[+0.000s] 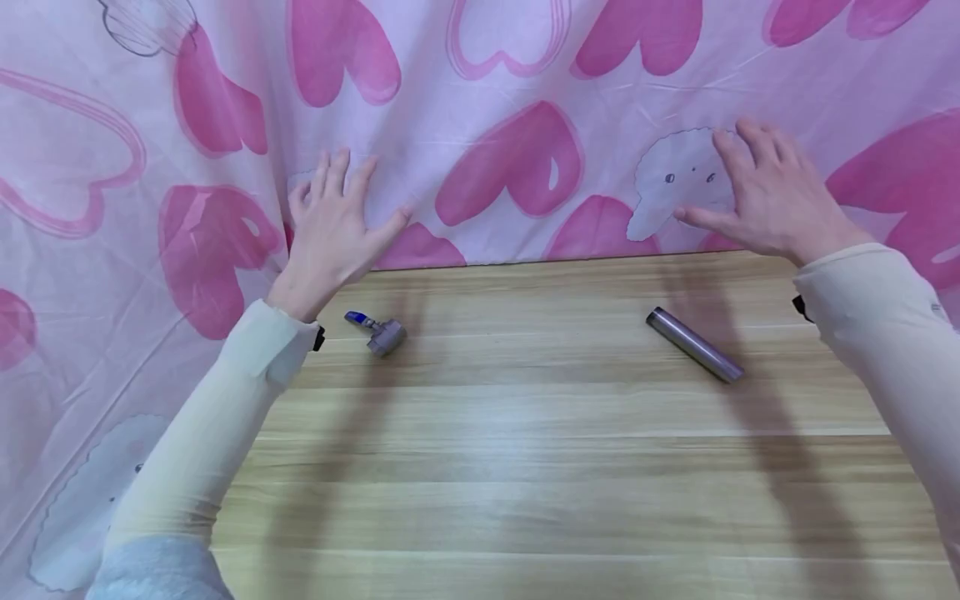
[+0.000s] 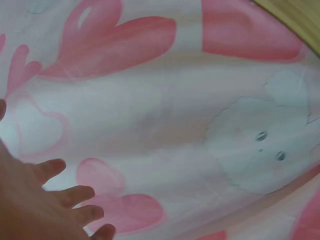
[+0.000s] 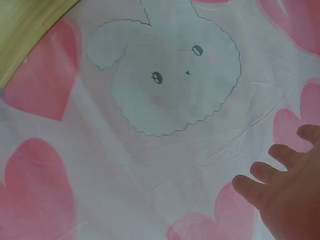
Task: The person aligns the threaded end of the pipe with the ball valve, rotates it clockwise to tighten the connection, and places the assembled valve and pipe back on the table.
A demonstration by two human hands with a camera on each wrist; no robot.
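Observation:
Both hands are raised with fingers spread, holding nothing. My left hand (image 1: 333, 229) is up at the left in the head view, beyond a small metal ball valve (image 1: 386, 337) with a blue lever handle (image 1: 361, 319), which lies on the table. At the right, my right hand (image 1: 772, 196) hovers past a grey metal pipe (image 1: 694, 345) that lies slantwise on the wood, its far end dark. In the wrist views, the fingers of the left hand (image 2: 45, 200) and of the right hand (image 3: 290, 180) show against the cloth.
The table (image 1: 510, 467) has a light wood-grain top. A pink cloth (image 1: 420, 108) printed with hearts and rabbit faces hangs along its far edge and down the left side. Both forearms, in pale sleeves, reach over the tabletop and cast shadows on it.

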